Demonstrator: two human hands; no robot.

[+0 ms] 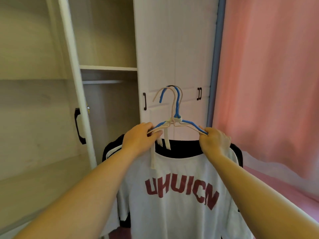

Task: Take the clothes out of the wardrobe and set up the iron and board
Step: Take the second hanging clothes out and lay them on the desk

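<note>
1. Two hands hold a bunch of hangers (174,116) out in front: the left hand (139,137) grips the left shoulder bars, the right hand (214,140) clenches the right ones.
2. Hanging from them, a white T-shirt (174,183) with red lettering fronts what seem to be darker garments behind.
3. Beyond, the wardrobe (107,69) stands open, its rail bare, so the clothes are out.
4. Iron and board are not in view; that setup remains.

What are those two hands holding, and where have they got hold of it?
A bunch of hangers carrying a white T-shirt. The left hand grips the hangers' left shoulder arm, the right hand their right shoulder arm; the hooks are free.
</note>
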